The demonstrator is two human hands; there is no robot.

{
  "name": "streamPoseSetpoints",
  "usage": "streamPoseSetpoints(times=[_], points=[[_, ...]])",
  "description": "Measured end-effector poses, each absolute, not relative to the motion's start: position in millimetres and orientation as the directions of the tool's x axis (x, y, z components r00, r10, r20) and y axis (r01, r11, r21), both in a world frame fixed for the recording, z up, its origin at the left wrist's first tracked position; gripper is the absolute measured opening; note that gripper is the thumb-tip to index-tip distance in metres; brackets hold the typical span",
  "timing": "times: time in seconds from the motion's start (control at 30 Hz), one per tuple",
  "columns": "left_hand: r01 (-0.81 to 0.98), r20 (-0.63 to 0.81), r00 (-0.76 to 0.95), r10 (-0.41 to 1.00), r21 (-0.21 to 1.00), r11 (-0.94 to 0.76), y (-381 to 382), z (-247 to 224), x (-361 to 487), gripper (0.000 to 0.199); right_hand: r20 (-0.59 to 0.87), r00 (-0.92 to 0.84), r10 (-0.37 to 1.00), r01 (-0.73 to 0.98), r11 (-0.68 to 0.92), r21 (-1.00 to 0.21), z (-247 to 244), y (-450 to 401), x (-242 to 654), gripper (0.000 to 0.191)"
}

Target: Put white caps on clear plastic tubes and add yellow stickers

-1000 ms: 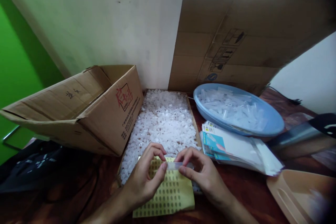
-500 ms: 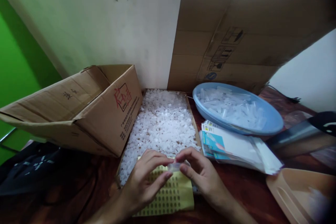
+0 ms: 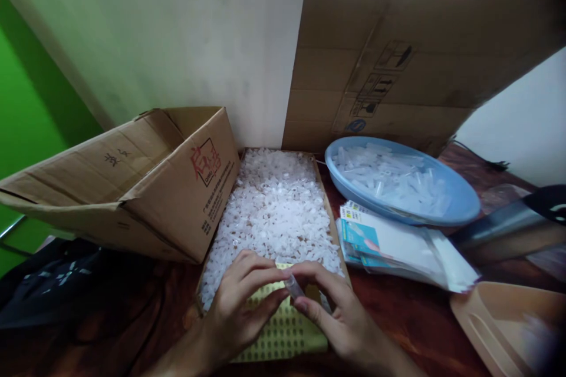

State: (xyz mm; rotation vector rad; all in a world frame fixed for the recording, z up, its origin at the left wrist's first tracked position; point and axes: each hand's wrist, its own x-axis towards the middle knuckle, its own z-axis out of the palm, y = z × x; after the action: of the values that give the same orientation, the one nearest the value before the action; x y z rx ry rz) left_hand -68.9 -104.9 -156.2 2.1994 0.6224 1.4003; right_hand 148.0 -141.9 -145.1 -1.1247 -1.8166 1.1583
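A small clear plastic tube (image 3: 293, 287) stands tilted between my two hands, above a yellow sheet (image 3: 283, 333) printed with rows of small dark marks. The fingertips of my left hand (image 3: 245, 300) press on its upper left side. My right hand (image 3: 329, 300) pinches it from the right with thumb and forefinger. Behind the hands, a shallow cardboard tray (image 3: 329, 212) is covered with many small translucent white pieces (image 3: 278, 206). The sheet overlaps the tray's near end.
An open cardboard box (image 3: 177, 188) stands left. On the right are a blue basin (image 3: 464, 206) of clear tubes, stacked printed packets (image 3: 398, 253), a metallic cylinder (image 3: 495, 230) and a peach-coloured container (image 3: 481, 318). Dark fabric (image 3: 57, 283) lies at the left.
The tube has turned from nearly level to steeply tilted. My fingers have shifted around it, and my hands have moved slightly closer together.
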Motion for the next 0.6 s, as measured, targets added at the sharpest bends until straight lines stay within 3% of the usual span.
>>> streamPoseSetpoints(times=[0.1,0.23,0.4,0.6], points=[[0.151,0.748,0.404,0.527,0.514,-0.845,-104,-155,-69,0.034,0.114,-0.374,0.92,0.282,0.23,-0.931,-143,-142,147,0.026],[0.128,0.746,0.432,0.507,0.506,-0.853,-102,-151,-71,0.033,0.146,-0.364,0.92,0.221,0.238,-0.946,-146,-145,144,0.032],[0.039,0.602,0.493,0.629,0.706,-0.707,-104,-147,-76,0.032,0.152,-0.298,0.942,0.168,0.208,-0.964,-153,-156,137,0.045],[-0.023,0.416,0.567,0.711,0.871,-0.491,-106,-142,-78,0.029,0.33,-0.187,0.925,0.144,0.358,-0.923,-145,-160,127,0.033]])
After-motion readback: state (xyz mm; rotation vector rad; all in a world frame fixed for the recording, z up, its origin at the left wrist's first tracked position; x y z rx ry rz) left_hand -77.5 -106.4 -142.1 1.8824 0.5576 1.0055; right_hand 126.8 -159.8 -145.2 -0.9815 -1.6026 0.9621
